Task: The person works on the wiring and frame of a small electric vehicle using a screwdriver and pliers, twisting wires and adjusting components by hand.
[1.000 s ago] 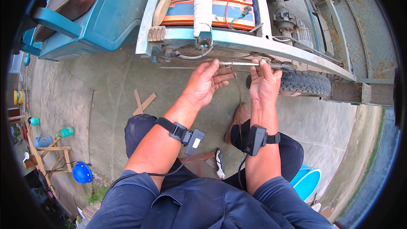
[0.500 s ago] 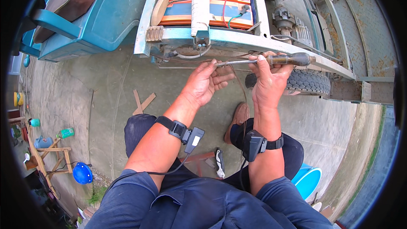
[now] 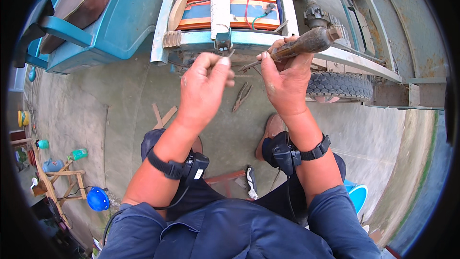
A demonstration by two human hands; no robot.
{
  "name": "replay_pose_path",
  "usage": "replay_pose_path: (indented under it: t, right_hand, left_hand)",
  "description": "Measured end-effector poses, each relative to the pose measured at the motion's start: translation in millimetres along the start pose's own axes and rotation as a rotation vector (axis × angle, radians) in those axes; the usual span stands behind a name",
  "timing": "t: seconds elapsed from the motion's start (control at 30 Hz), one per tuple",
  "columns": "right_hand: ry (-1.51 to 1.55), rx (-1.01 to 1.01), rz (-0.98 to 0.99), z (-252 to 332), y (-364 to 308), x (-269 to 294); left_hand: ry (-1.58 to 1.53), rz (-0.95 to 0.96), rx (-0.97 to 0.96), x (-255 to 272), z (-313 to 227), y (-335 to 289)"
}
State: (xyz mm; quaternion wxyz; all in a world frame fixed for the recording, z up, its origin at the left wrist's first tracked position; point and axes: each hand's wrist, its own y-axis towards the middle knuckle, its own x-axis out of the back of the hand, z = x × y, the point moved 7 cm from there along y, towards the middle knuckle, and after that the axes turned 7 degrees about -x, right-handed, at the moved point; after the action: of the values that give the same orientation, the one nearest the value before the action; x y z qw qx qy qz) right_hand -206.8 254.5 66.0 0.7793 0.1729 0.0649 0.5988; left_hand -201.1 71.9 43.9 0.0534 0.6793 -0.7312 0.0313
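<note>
Screwdriver with a bulbous, dark-brown handle and a thin metal shaft [image 3: 306, 43] sits aslant in the person's right hand [image 3: 287, 79], just below a pale-blue painted metal frame [image 3: 194, 40], its butt up and to the right, its shaft pointing down toward the left. From where I stand, the right fingers are wrapped around the handle, thumb laid near where the shaft begins. Just left of the shaft's end, the bare left hand [image 3: 201, 88] has its fingers drawn narrow and slightly blurred; a thin grey sliver shows by the thumb, though I can't tell whether they grip it. Below and between the hands, open-jawed metal pliers [image 3: 242, 97] lie on the grey concrete floor [image 3: 129, 96]. To the right, a black knobbly tyre [image 3: 338, 85] shows under the frame. Within the frame sit orange-and-blue box-shaped batteries [image 3: 240, 9], crossed by a white-wrapped pole [image 3: 220, 14]. Farther off at left lies a blue hard hat [image 3: 98, 199].
</note>
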Motion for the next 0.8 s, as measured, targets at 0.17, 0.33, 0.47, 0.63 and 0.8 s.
replay_pose_path:
  t: [0.17, 0.33, 0.47, 0.63, 0.8]
  right_hand:
    - [-0.228, 0.001, -0.053, 2.6, -5.7, 6.8]
    - [-0.784, 0.081, -0.058, -29.3, -12.0, 10.6]
    - [-0.602, 0.06, 0.012, -27.4, -19.7, 5.7]
    - [-0.437, -0.169, 0.101, -62.9, -39.2, 12.6]
    - [-0.34, -0.51, 0.198, -93.2, -50.4, 5.4]
  left_hand:
    - [0.482, 0.113, -0.991, -62.8, -140.5, 4.7]
    - [0.758, 0.295, -0.929, -121.2, -151.7, 13.9]
    - [0.953, 0.285, -0.946, -131.0, -145.8, 25.9]
    - [0.908, 0.299, -0.922, -125.4, -148.2, 25.1]
    - [0.723, 0.224, -0.925, -81.5, -142.1, 24.1]
